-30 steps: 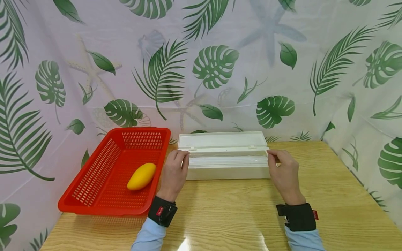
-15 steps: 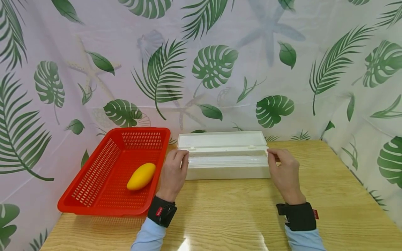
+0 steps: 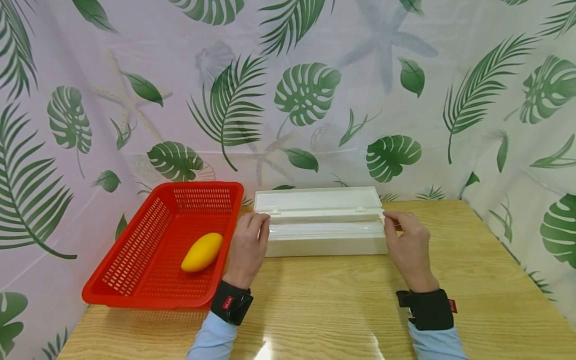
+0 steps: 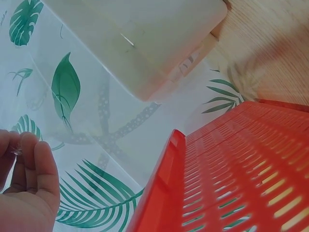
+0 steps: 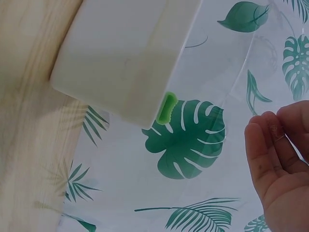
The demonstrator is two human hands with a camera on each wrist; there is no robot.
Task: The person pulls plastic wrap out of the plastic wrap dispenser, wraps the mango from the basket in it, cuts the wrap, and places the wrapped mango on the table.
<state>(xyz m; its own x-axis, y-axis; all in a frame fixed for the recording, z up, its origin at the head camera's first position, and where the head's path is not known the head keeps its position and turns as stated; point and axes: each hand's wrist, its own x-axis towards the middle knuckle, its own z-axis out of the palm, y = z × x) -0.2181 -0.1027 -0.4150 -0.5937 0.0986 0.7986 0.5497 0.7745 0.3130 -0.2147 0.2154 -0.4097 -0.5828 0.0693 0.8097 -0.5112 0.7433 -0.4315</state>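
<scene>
A long white cling film dispenser [image 3: 326, 246] sits against the backdrop, its lid [image 3: 317, 199] tipped up at the back. Clear cling film [image 3: 328, 229] shows across its opening and is hard to make out beyond it. My left hand [image 3: 247, 247] pinches the film's left edge between thumb and fingers; a crumpled clear bit shows at those fingertips in the left wrist view. At the opposite end, my right hand [image 3: 408, 247] pinches the right edge. Both hands are raised in front of the dispenser's ends. A green cutter slider [image 5: 166, 108] is on the dispenser in the right wrist view.
Left of the dispenser stands a red plastic basket [image 3: 148, 302], close beside my left hand. Inside it lies a yellow mango [image 3: 202, 252]. A wooden table [image 3: 333, 305] extends in front and to the right. A leaf-patterned cloth [image 3: 310, 100] hangs behind.
</scene>
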